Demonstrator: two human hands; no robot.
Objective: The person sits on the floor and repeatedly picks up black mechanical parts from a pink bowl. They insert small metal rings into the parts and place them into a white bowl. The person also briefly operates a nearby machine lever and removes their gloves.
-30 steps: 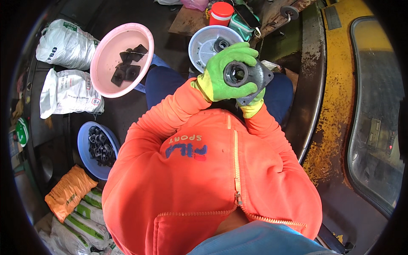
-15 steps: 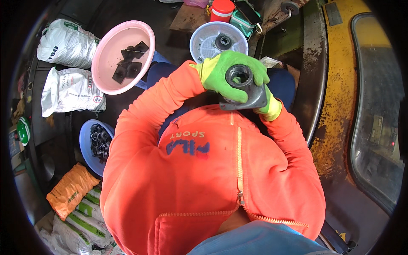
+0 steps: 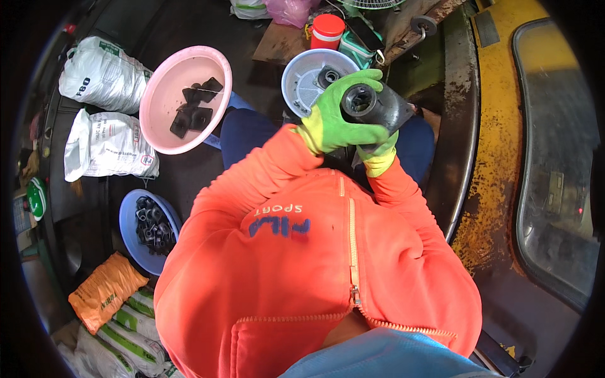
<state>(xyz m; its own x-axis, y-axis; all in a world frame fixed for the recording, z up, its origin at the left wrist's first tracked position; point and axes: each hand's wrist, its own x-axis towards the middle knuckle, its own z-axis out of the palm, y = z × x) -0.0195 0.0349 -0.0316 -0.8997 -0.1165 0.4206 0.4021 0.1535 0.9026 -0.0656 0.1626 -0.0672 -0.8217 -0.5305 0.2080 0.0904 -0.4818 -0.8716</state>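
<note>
Both my hands wear green gloves with yellow cuffs, held up in front of my chest. They hold a black rubber part (image 3: 386, 104) with a round, ringed opening at one end and a wider, cornered base at the other. My left hand (image 3: 337, 116) wraps round the part near the ringed end, its fingers closed. Underneath, my right hand (image 3: 379, 151) is closed against the part, most of its fingers hidden. The part lies tilted, opening toward the left and base toward the right. Just beyond stands a light blue colander (image 3: 293, 85) with a similar black part (image 3: 329, 77) inside.
To the left are a pink basin (image 3: 151, 104) with several flat black pieces and a blue basin (image 3: 129, 236) full of small black parts. White sacks (image 3: 104, 75) and an orange bag (image 3: 107, 290) lie farther left. A red-lidded jug (image 3: 326, 31) stands ahead; a rusty yellow machine (image 3: 495, 157) flanks my right.
The black rubber part has been tipped over, its base swinging from below toward the right. My left hand has turned with it. Surroundings sit slightly lower in view.
</note>
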